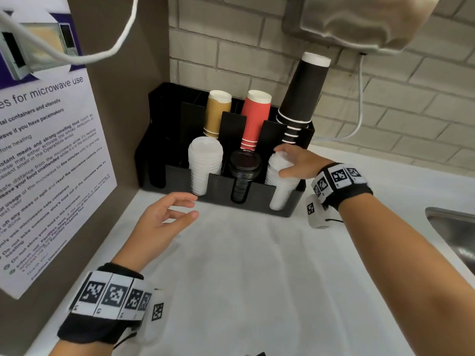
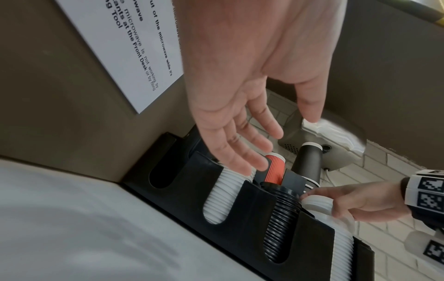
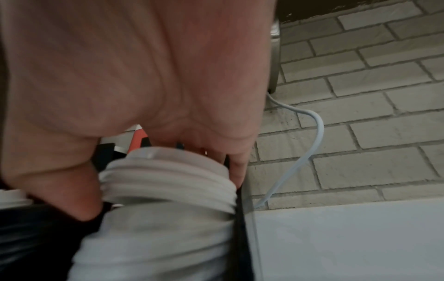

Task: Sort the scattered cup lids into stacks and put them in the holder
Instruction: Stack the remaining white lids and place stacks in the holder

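The black holder [image 1: 218, 187] stands at the back of the white counter. Its front slots hold a white lid stack [image 1: 204, 160], a black lid stack [image 1: 244, 170] and a second white lid stack [image 1: 280, 191] at the right; the leftmost slot looks empty. My right hand [image 1: 280, 161] grips the top lids of the right white stack [image 3: 156, 237], thumb in front and fingers behind. My left hand [image 1: 190, 205] hovers open just in front of the holder and holds nothing. In the left wrist view the left hand [image 2: 288, 136] is spread above the left white stack [image 2: 223, 195].
Brown cups [image 1: 217, 114], red cups [image 1: 255, 119] and tall black cups [image 1: 300, 98] stand upside down in the holder's rear slots. A wall with a microwave notice [image 1: 38, 163] is at the left, a steel sink [image 1: 452, 235] at the right, bare white counter [image 1: 244, 278] in front.
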Motion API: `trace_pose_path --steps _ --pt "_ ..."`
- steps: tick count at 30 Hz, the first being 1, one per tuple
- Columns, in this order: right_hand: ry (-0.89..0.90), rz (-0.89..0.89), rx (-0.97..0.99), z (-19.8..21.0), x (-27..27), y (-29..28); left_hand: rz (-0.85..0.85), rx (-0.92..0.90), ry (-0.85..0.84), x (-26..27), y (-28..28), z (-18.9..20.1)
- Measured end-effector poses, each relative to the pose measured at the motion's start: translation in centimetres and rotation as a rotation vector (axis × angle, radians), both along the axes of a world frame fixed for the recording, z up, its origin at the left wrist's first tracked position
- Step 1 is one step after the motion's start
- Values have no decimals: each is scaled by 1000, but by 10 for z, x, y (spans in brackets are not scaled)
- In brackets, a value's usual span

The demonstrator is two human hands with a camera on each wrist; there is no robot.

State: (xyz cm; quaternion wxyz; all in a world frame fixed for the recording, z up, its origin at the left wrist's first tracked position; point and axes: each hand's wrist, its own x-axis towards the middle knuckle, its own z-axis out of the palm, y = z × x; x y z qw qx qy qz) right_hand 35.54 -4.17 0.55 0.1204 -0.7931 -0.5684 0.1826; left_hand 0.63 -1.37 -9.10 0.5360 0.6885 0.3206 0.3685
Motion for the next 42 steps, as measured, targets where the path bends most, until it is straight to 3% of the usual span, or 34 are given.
trace_pose_path --steps 11,14,19,24,27,32,42 --pt "-440 36 -109 -27 -27 -3 -16 10 5 2 -4 3" --pt "-482 77 -91 -27 -27 -9 -16 4 -3 2 -4 3" --pt "-735 46 -64 -45 -40 -16 -35 14 9 7 -6 4" --pt "-730 121 -35 -45 -34 -27 -44 10 14 12 -9 6" --pt "-831 83 -65 -49 -39 -26 -52 5 24 15 -9 7" --pt "-849 46 -134 -47 -47 -22 -67 9 26 20 -8 10" --pt "-718 -4 -147 -54 -49 -25 -97 26 24 23 -5 14"
